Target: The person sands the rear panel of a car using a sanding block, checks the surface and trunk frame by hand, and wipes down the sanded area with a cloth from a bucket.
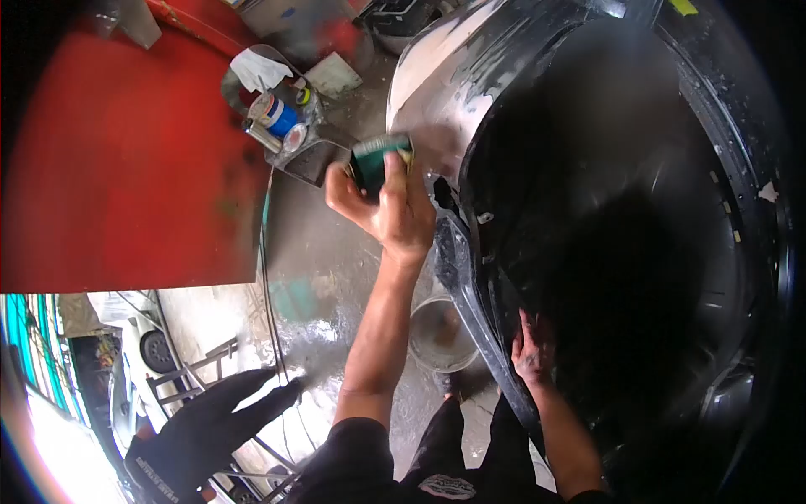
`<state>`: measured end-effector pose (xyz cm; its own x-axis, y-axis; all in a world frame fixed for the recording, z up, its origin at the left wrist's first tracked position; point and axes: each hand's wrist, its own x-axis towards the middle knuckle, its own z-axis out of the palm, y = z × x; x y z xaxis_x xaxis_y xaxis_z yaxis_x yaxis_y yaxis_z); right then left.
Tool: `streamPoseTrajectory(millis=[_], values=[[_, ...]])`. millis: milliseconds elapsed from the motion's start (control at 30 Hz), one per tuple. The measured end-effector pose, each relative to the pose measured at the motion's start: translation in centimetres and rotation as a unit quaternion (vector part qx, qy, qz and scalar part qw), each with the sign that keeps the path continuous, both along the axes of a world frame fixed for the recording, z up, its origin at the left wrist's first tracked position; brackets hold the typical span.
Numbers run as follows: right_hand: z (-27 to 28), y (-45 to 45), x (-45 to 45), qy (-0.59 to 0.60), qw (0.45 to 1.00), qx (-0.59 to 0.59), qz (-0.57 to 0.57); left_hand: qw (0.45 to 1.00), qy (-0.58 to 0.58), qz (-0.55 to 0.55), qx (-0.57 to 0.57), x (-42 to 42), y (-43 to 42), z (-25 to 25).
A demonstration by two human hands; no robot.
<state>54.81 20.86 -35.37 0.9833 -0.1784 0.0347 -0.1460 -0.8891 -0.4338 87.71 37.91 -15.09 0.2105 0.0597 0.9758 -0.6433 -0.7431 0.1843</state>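
Note:
My left hand (pixel 386 206) is raised in front of the car body panel, closed around a dark green sanding block (pixel 378 164). The block looks slightly blurred and is close to the panel's pale, sanded edge. The black car body panel (pixel 466 80) curves across the right side, with beige and bare patches on its outer face. Lower down, my right hand (pixel 533 349) lies against the dark inner side of the panel, near its lower edge strip. Its visible fingers are stretched out; the others are lost in shadow.
A bucket of cloudy water (pixel 442 336) stands on the wet floor below the panel. A caddy (pixel 306 160) with cans, tape and a white cloth is at upper left, beside a large red panel (pixel 143 168). A person in dark clothes (pixel 201 433) is at lower left, near a cable.

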Motion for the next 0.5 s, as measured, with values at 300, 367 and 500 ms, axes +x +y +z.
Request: streamPoseTrajectory(millis=[300,367,500], values=[[0.2,0.0,0.1,-0.015,1.0,0.003,0.007,0.998,0.042,-0.011,-0.041,-1.1,-0.3,-0.8],[-0.1,-0.2,0.6,-0.011,1.0,-0.006,0.005,0.999,0.03,0.009,-0.014,-0.6,0.0,-1.2],[-0.1,0.3,-1.3,0.031,0.999,0.021,0.005,0.998,0.055,0.028,0.02,-1.2,-0.8,1.9]])
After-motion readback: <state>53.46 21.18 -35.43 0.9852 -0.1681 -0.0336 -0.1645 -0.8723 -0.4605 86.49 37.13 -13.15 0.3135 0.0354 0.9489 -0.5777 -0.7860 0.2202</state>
